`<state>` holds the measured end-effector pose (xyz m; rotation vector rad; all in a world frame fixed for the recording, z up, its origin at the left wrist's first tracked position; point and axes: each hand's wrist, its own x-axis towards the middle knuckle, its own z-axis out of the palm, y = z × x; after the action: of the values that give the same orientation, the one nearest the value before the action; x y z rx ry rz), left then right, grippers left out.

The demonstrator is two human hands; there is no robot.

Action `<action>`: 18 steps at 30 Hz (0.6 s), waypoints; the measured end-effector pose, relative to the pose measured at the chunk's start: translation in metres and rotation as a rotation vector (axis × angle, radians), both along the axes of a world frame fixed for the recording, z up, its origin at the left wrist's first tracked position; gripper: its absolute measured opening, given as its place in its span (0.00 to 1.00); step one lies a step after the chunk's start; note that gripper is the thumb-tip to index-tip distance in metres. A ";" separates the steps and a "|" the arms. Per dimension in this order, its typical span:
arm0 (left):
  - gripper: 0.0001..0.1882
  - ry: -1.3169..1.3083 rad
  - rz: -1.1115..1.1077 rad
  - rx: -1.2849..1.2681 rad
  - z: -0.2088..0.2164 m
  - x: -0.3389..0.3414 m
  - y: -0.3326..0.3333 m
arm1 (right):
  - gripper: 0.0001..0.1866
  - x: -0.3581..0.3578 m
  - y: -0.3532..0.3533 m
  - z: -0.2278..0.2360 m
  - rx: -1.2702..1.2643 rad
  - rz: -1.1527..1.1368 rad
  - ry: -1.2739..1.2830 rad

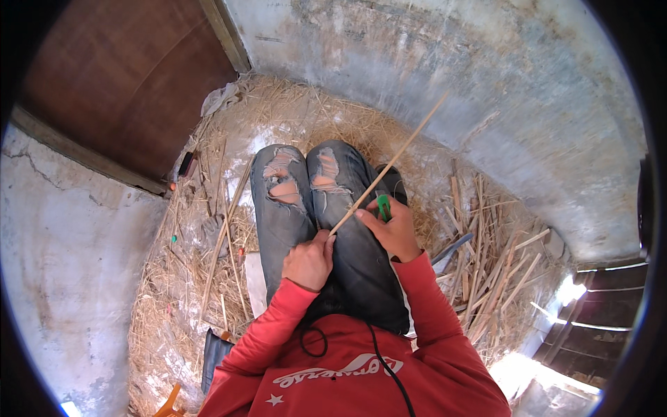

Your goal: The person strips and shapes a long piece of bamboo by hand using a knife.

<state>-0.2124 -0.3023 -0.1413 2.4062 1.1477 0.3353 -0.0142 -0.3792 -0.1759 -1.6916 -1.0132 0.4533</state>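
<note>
A long, thin wooden strip (398,151) slants over my lap, its far end rising toward the right-hand wall. Its near end is pinched in my left hand (308,264), which rests above my thighs. My right hand (396,233) is closed around a green utility knife (384,207). The thumb of that hand lies against the strip, a little farther along than my left hand. Most of the knife's handle is hidden in the palm, and its blade is too small to make out clearly. My knees, in torn grey jeans (285,229), lie under both hands.
Many wooden strips lie piled on the straw floor at right (486,257), with a dark curved blade-like tool (452,251) among them. Longer sticks (228,226) lie to the left. A plastered wall (445,55) and a brown door panel (128,76) enclose the space. Something orange (169,402) is at lower left.
</note>
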 end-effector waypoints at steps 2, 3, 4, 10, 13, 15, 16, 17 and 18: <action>0.10 0.020 0.009 0.027 -0.001 0.000 -0.002 | 0.12 -0.005 0.005 0.002 0.023 0.000 -0.021; 0.10 0.027 0.012 0.041 -0.002 0.000 -0.003 | 0.12 -0.006 0.007 0.003 0.049 0.004 -0.014; 0.10 0.026 0.008 0.042 -0.003 0.000 -0.003 | 0.12 -0.007 0.009 0.004 0.076 0.007 -0.007; 0.11 0.032 0.005 0.030 -0.001 -0.005 -0.001 | 0.12 0.000 -0.001 0.009 0.046 0.353 0.026; 0.13 0.029 -0.009 0.040 0.004 -0.016 0.002 | 0.14 0.009 -0.001 0.021 -0.013 -0.023 -0.046; 0.15 0.003 -0.014 0.067 0.003 -0.028 0.001 | 0.17 0.029 -0.005 0.005 -0.078 -0.081 -0.036; 0.15 -0.001 -0.026 0.085 0.003 -0.032 0.001 | 0.18 0.036 -0.007 -0.004 -0.110 -0.110 -0.030; 0.16 -0.002 -0.034 0.103 0.002 -0.036 0.001 | 0.22 0.034 -0.005 -0.001 -0.112 -0.147 -0.094; 0.17 -0.003 -0.042 0.121 0.001 -0.039 0.001 | 0.22 0.034 -0.003 0.003 -0.158 -0.148 -0.098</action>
<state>-0.2510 -0.3018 -0.1398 2.5294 1.1022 0.4051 0.0198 -0.3823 -0.1734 -1.9316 -0.9344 0.3641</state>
